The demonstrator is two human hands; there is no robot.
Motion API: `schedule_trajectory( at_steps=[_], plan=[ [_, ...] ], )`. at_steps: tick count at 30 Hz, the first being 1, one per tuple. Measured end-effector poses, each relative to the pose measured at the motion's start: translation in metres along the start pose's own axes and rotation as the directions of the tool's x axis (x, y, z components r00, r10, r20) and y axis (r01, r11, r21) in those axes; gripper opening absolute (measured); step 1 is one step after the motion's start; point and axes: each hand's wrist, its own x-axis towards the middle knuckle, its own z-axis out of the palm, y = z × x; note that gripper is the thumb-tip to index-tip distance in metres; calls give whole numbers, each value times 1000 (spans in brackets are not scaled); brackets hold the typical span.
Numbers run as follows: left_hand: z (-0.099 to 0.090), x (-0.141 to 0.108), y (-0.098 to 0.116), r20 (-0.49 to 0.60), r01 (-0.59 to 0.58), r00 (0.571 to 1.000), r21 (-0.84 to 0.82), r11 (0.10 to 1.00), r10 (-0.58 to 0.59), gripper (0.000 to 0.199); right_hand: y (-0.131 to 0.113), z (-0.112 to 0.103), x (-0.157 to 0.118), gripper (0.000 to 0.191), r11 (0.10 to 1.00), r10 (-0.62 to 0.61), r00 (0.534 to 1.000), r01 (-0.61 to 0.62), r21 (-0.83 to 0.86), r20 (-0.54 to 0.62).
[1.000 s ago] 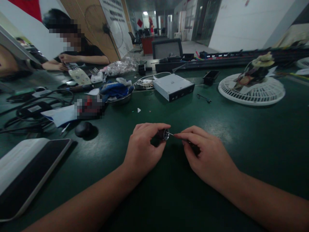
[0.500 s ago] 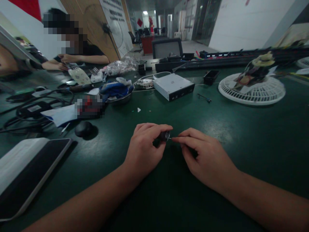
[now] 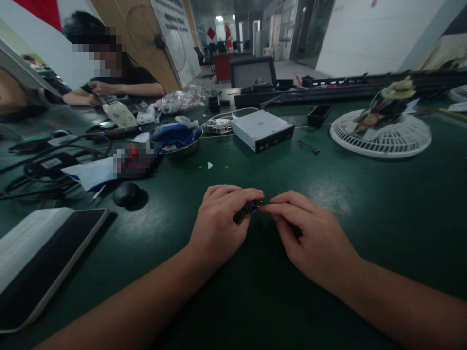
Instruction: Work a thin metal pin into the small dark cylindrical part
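And there, the left hand (image 3: 221, 226) had closed in on the right hand (image 3: 314, 238), the left pinching a small dark cylinder (image 3: 248, 208), the right's fingertips pressed to its end, now mostly hidden, over the green mat's (image 3: 262, 301) near middle; beyond sat a black mouse (image 3: 126, 193) and a disc drive (image 3: 261, 130).

nothing can be read clearly. the white wall sign (image 3: 171, 29) at the back carries rows of dark characters, too small and blurred to make out. the black power brick (image 3: 51, 163) on the left has a pale label, also unreadable, and the red diamond sign (image 3: 210, 33) shows nothing legible.
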Motion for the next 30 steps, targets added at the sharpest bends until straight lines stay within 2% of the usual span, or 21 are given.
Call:
schedule_trajectory(
  at_steps=[3, 5, 9, 13, 16, 19, 21, 23, 25, 28, 30],
  plan=[
    [1, -1, -1, 44, 1, 999, 5, 1000, -2, 43, 1, -1, 1, 36, 1000, 4, 999, -4, -6, -41],
    [2, -1, -2, 66, 3, 998, 1, 1000, -3, 43, 1, 0, 2, 35, 998, 42, 999, -43, -35, -24],
    [1, 0, 0, 25, 10, 1000, 19, 1000, -10, 42, 3, 1, 3, 34, 989, 79, 993, -67, -134, 82],
    [-1, 0, 3, -21, 37, 999, 37, 999, -37, 42, 1, 1, 2, 35, 996, 29, 985, -14, -90, 172],
    [-1, 0, 3, -26, 69, 997, 44, 997, -68, 42, -2, 0, 3, 33, 997, 50, 986, -40, -67, 157],
    [-1, 0, 1, -64, 128, 990, 35, 991, -125, 45, -5, -2, 3, 29, 994, 77, 993, -69, -89, 89],
    [0, 0, 0, -93, 165, 982, 19, 986, -163, 47, -5, -3, 2, 24, 996, 39, 996, -33, -86, 75],
    [1, 0, -2, -102, 192, 976, 3, 981, -191, 47, -4, -3, 2, 21, 996, -14, 993, 24, -82, 117],
    [2, 1, -4, -56, 198, 979, 9, 980, -197, 45, -3, -2, 1, 21, 994, -39, 985, 55, -92, 169],
    [4, 1, -5, 97, 162, 981, 64, 985, -168, 44, -2, 0, 0, 28, 990, -38, 978, 65, -125, 207],
    [5, 1, -6, 162, 140, 975, 91, 986, -153, 44, -2, 1, 1, 30, 984, -35, 973, 74, -162, 230]
  ],
)
